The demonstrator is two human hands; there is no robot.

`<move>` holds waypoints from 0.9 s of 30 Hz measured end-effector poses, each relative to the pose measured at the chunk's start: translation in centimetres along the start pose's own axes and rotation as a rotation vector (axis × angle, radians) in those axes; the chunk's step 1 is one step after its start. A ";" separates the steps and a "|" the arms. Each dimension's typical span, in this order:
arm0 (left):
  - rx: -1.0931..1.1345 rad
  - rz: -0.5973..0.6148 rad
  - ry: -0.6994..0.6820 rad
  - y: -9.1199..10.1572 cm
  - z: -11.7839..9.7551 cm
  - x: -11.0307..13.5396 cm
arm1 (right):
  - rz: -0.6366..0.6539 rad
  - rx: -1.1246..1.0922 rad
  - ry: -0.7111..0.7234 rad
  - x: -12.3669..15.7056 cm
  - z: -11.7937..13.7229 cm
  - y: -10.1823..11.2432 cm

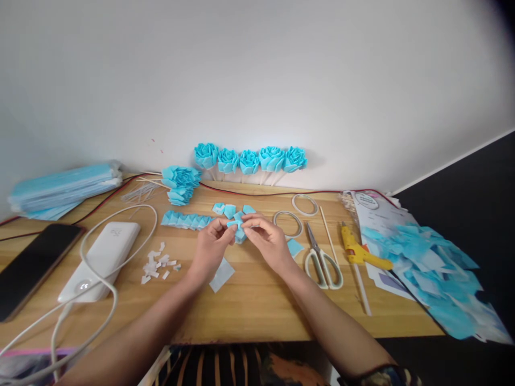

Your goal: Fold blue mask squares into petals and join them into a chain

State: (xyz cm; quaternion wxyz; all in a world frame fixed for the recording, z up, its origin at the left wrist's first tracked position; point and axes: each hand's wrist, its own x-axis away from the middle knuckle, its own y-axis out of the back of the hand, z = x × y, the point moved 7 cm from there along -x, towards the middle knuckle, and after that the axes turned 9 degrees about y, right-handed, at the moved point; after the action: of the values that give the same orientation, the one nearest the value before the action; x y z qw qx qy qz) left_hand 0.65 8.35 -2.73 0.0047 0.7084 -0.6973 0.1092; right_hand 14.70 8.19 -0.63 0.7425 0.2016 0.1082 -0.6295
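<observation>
Your left hand and right hand pinch one blue piece from opposite sides, likely for steadiness.

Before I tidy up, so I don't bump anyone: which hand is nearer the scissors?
Right. The right hand is to the left of the scissors; the left hand is farther left, beyond the right hand.

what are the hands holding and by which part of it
A small blue piece, pinched by its opposite sides: the left hand at its left, the right hand at its right.
</observation>
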 end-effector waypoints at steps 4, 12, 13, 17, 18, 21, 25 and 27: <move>-0.005 -0.009 -0.004 0.0 0.0 0.0 | 0.001 -0.052 -0.050 0.0 -0.3 -0.2; -0.004 -0.007 -0.018 0.1 0.2 -0.1 | -0.013 -0.038 -0.158 0.3 -1.3 -0.3; -0.009 -0.004 -0.014 0.0 0.3 -0.1 | -0.016 -0.025 -0.162 0.3 -1.3 -0.3; -0.019 0.004 0.007 -0.1 0.4 -0.1 | -0.041 -0.005 -0.149 0.3 -1.4 -0.2; -0.017 0.008 0.014 -0.1 0.5 -0.1 | -0.047 -0.018 -0.144 0.2 -1.4 -0.3; 0.037 0.046 0.050 -0.3 1.0 -0.2 | -0.063 -0.102 -0.141 0.2 -1.3 -0.4; 0.210 0.153 0.108 -0.9 1.4 -0.2 | -0.078 -0.166 -0.158 0.1 -1.3 -0.5; 0.265 0.176 0.126 -1.1 1.3 -0.2 | -0.085 -0.153 -0.170 0.1 -1.4 -0.5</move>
State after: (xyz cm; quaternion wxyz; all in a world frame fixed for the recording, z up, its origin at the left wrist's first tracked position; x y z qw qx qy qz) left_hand 1.95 8.34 -3.83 -0.0546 0.6308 -0.7345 0.2443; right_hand 14.41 8.65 -2.03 0.7350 0.0853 0.1008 -0.6651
